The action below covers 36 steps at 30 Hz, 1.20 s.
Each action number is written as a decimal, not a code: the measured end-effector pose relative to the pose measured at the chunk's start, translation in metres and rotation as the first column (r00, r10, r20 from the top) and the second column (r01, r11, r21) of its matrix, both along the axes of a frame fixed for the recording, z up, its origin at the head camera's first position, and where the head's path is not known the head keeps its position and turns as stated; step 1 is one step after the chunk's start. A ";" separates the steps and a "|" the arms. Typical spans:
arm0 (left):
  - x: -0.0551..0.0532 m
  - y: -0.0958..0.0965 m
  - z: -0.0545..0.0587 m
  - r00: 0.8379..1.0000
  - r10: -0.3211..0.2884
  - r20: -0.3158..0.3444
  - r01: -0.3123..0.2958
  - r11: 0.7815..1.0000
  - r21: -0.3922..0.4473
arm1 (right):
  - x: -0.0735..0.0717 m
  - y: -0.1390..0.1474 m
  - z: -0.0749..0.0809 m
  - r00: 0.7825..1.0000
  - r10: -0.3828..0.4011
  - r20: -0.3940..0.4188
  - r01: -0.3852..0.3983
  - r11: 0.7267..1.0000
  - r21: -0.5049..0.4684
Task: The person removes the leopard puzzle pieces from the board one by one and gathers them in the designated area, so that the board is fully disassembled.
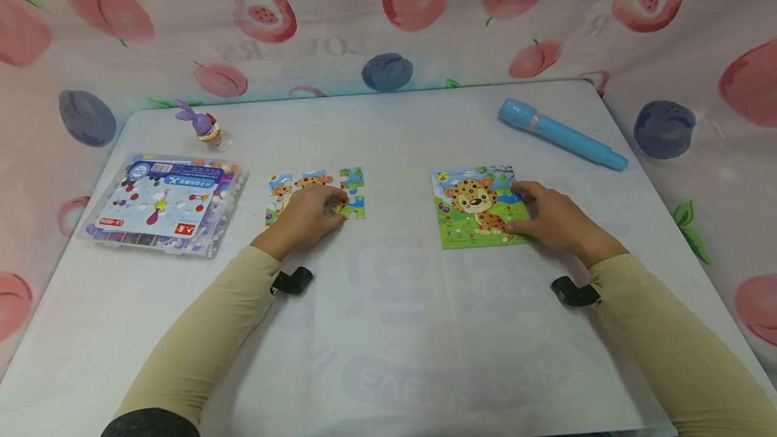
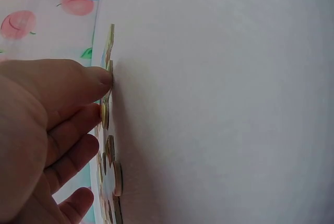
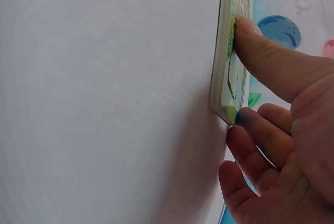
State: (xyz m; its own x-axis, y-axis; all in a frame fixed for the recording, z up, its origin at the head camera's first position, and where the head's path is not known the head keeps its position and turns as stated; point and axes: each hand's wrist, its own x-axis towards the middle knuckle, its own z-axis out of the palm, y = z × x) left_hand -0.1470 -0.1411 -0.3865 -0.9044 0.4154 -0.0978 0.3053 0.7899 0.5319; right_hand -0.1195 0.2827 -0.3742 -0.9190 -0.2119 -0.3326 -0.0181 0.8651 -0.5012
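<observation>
In the head view, a group of loose jigsaw puzzle pieces [image 1: 352, 206] with leopard and scenery prints lies left of centre. My left hand [image 1: 307, 214] bends over them and hides several; its thumb and forefinger curve around a puzzle piece [image 2: 105, 114], seen edge-on in the left wrist view. To the right lies a square puzzle board [image 1: 476, 204] with a spotted leopard cub on grass. At its right edge, my right hand [image 1: 555, 218] holds the board, thumb [image 3: 261, 44] on the printed face and fingertips along the side.
A clear plastic case [image 1: 164, 204] of coloured parts, with a blue-and-white label, sits at the left. Behind it stands a small purple rabbit-eared figure [image 1: 203, 125]. A light-blue capped tube [image 1: 561, 133] lies at the back right. Fruit-print cloth [image 1: 340, 19] hangs behind the white table [image 1: 388, 329].
</observation>
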 end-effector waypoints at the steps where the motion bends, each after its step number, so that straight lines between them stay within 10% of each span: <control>1: 0.000 0.000 0.000 1.000 -0.001 -0.002 0.001 1.000 -0.003 | 0.000 0.000 0.000 1.000 0.000 -0.002 0.000 1.000 0.001; 23: -0.003 0.005 0.004 1.000 -0.005 -0.015 0.005 1.000 0.020 | 0.000 0.001 -0.002 1.000 -0.003 0.005 0.003 1.000 0.008; 36: -0.004 0.040 0.012 0.999 -0.046 -0.012 0.047 0.999 0.021 | 0.000 0.000 -0.001 1.000 -0.004 0.004 0.004 1.000 0.001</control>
